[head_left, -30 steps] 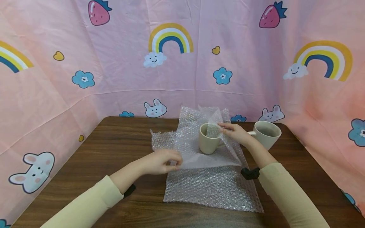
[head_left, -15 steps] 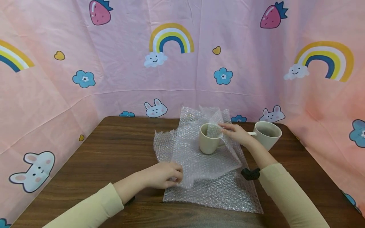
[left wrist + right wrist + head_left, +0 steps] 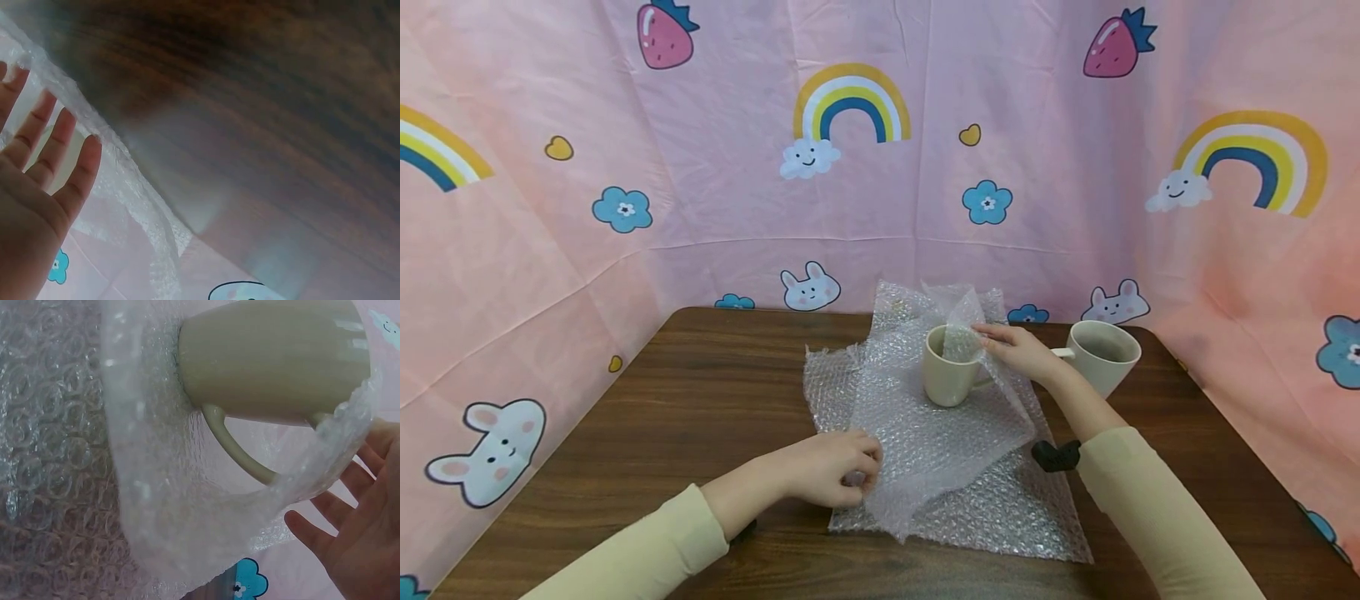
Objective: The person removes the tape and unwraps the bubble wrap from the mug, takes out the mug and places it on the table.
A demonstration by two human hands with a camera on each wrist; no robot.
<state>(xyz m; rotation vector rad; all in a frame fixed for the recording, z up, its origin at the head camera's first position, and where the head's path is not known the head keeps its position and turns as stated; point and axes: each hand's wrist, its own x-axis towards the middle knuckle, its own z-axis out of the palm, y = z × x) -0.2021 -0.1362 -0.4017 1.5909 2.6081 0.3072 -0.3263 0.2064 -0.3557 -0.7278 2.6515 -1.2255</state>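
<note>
A cream mug [image 3: 946, 385] stands upright on bubble wrap [image 3: 917, 433], its handle toward the right. Part of the wrap rises behind and beside it, and one flap hangs over the rim into the mug. At that rim my right hand [image 3: 1018, 350] holds the raised wrap; in the right wrist view its fingers [image 3: 357, 480] reach behind the sheet, with the thumb hidden. By the wrap's left front edge, my left hand [image 3: 835, 467] hovers low. Its fingers [image 3: 60, 147] look nearly straight in the left wrist view, their tips at the sheet's edge.
A second, wider cream mug [image 3: 1101, 354] stands at the right, close to my right forearm, its handle toward the wrap. Everything lies on a dark wooden table [image 3: 722, 375]. A pink patterned cloth [image 3: 722, 200] encloses the back and sides.
My left hand has moved toward the front edge of the table. The upper layer's front part has unfolded with it, and a corner now points forward. My right hand and the mug have stayed put.
</note>
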